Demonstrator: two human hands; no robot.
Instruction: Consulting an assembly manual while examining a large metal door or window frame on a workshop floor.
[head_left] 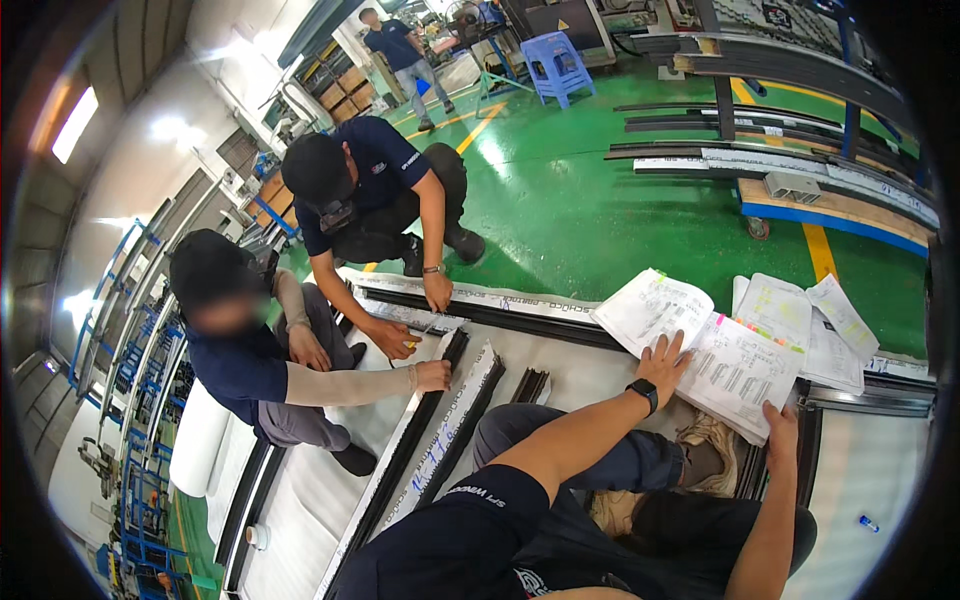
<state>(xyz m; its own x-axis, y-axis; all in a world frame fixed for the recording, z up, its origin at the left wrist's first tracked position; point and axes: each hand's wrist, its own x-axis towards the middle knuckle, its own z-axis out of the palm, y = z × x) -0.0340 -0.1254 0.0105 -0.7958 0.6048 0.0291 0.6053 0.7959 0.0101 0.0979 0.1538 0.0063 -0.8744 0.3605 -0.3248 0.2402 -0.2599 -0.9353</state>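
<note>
An open booklet (745,385) of drawings and tables, with coloured tabs along one edge, lies tilted in front of me. My left hand (662,362), a black watch at its wrist, rests on the booklet near the fold with its fingers spread. At the lower right corner of the page, my right hand (782,432) pinches the booklet's edge. Loose printed sheets (785,310), some with yellow highlighting, lie just beyond it on the dark profiles.
Two co-workers crouch at left, their hands at a long film-covered profile (400,470). Another such profile (460,420) lies beside it on white sheeting. A rack trolley (840,215) stands at far right, a blue stool (557,65) farther back. A blue-capped small item (868,523) lies at right.
</note>
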